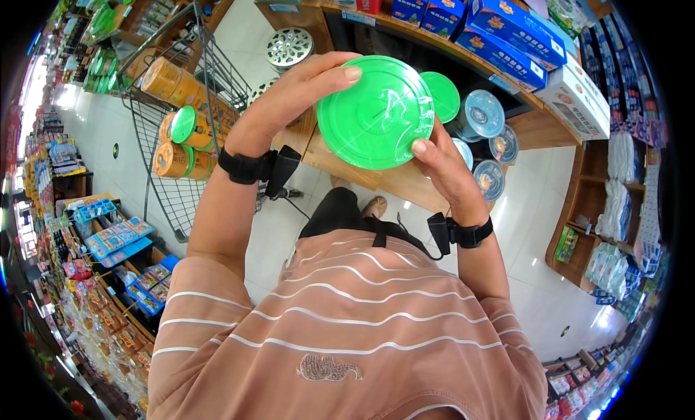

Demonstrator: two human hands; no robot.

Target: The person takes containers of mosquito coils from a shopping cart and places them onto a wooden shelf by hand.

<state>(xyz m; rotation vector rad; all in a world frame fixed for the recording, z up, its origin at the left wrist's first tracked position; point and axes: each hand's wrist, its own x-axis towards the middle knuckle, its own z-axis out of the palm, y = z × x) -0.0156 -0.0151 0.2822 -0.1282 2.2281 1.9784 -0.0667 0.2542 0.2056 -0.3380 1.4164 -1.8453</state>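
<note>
Both hands hold a round tub with a bright green lid point(374, 110) in glossy clear wrap; the lid faces up at me and hides the tub's body. My left hand point(312, 83) grips its upper left side, thumb on the rim. At the lower right edge, my right hand point(448, 162) presses its thumb on the rim. Just behind it stands another green-lidded container point(441, 96). Several containers with clear or bluish lids point(482, 114) stand by my right hand on a low wooden shelf point(347, 167). Metal tins with pierced flower-pattern lids point(289, 46) are beyond my left wrist.
A wire shopping cart point(163, 195) on my left carries orange jars point(176, 83), some green-lidded. Blue boxes point(502, 40) and a white box point(575, 100) line the upper wooden shelf edge. Stocked wooden shelving point(578, 208) stands right; packaged goods point(119, 238) hang left.
</note>
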